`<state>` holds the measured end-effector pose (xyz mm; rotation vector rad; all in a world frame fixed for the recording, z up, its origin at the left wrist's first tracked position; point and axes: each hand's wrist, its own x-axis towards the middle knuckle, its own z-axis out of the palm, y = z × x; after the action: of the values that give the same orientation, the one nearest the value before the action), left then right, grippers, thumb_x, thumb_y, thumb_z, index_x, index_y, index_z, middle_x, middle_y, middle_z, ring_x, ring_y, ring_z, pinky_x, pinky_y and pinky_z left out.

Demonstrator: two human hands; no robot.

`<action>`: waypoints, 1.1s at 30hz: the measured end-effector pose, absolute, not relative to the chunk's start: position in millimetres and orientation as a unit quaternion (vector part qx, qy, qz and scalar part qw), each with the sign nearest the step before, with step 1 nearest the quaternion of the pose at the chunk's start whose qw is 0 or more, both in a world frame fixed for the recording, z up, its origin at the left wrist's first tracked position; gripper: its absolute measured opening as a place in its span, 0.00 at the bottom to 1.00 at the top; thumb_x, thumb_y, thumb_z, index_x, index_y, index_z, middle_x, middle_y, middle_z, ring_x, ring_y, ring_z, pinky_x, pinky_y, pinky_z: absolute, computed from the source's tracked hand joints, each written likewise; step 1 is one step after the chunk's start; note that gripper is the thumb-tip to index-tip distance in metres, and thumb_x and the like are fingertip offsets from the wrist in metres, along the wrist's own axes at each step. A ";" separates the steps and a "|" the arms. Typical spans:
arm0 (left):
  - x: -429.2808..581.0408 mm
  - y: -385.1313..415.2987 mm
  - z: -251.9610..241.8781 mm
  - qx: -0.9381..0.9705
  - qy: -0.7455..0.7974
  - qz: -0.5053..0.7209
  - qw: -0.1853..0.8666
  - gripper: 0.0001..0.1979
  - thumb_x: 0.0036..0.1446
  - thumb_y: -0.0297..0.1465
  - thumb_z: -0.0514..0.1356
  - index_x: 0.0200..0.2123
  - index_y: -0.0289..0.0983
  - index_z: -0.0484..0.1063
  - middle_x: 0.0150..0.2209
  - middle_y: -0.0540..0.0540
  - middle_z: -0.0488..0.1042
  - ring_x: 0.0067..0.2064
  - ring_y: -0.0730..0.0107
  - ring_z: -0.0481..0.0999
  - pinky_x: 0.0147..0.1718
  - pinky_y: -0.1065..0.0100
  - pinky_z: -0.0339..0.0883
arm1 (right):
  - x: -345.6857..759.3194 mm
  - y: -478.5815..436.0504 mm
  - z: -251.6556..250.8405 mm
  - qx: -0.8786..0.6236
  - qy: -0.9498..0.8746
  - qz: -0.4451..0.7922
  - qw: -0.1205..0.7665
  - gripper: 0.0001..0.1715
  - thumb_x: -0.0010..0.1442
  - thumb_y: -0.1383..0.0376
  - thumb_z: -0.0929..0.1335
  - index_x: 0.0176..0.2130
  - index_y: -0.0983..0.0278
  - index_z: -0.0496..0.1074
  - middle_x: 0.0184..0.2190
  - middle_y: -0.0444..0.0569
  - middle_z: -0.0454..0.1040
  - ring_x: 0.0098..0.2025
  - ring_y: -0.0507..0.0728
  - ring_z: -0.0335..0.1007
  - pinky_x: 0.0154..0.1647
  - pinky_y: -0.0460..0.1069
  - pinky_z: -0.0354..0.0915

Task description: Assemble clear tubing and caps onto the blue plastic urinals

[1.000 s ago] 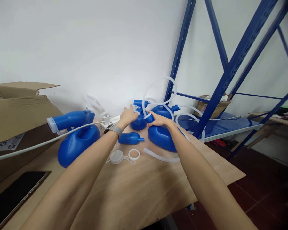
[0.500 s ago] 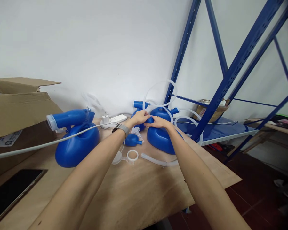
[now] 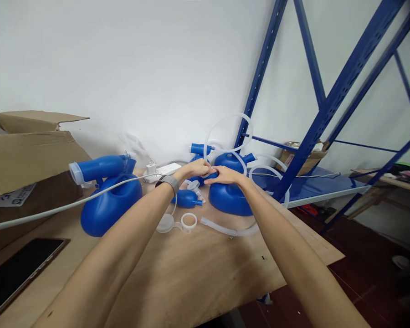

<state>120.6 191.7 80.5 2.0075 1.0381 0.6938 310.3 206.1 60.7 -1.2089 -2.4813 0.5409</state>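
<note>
Both my hands meet at the neck of a blue plastic container (image 3: 229, 198) at the far side of the wooden table (image 3: 198, 269). My left hand (image 3: 194, 169), with a watch on its wrist, has its fingers closed round a small blue part at that neck. My right hand (image 3: 223, 175) rests on the container's top with fingers pinched against the same part. A clear tube (image 3: 227, 132) loops up from behind the container. A small blue nozzle piece (image 3: 187, 198) and a clear cap with a ring (image 3: 177, 222) lie just below my left wrist.
A second blue container (image 3: 111, 200) with a long spout and a white hose (image 3: 54, 209) sits at left. A cardboard box (image 3: 23, 155) and a dark tablet (image 3: 17, 273) lie at far left. Blue metal shelving (image 3: 328, 95) stands at right. A white power strip (image 3: 166, 169) lies by the wall.
My left hand has drawn in from the further blue piece to meet my right hand at the container's neck. The view has shifted slightly; both hands stay pressed together there.
</note>
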 end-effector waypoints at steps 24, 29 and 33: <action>103.9 171.8 67.4 0.731 0.394 0.355 0.429 0.15 0.51 0.36 0.65 0.18 0.35 0.70 0.21 0.48 0.69 0.25 0.73 0.67 0.28 0.68 0.63 | 302.5 192.1 67.2 -0.422 -0.891 0.108 0.128 0.34 0.52 0.45 0.75 0.51 0.63 0.79 0.32 0.46 0.77 0.32 0.56 0.69 0.34 0.48 0.60; 112.8 167.2 66.8 0.716 0.443 0.389 0.375 0.15 0.51 0.32 0.66 0.16 0.36 0.68 0.17 0.51 0.65 0.23 0.75 0.64 0.24 0.69 0.56 | 301.6 190.3 67.3 -0.424 -0.891 0.097 0.132 0.29 0.52 0.48 0.76 0.47 0.63 0.80 0.32 0.46 0.78 0.33 0.57 0.70 0.35 0.48 0.60; 118.0 164.7 71.2 0.706 0.478 0.382 0.357 0.14 0.51 0.32 0.69 0.18 0.34 0.72 0.19 0.50 0.69 0.25 0.72 0.68 0.25 0.69 0.60 | 300.8 188.0 68.1 -0.423 -0.892 0.087 0.130 0.27 0.53 0.48 0.75 0.46 0.62 0.80 0.33 0.46 0.78 0.35 0.58 0.71 0.36 0.48 0.60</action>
<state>118.0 164.7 71.2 1.8240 1.2333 0.9855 300.8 188.0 68.1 -1.2305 -2.5931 0.2531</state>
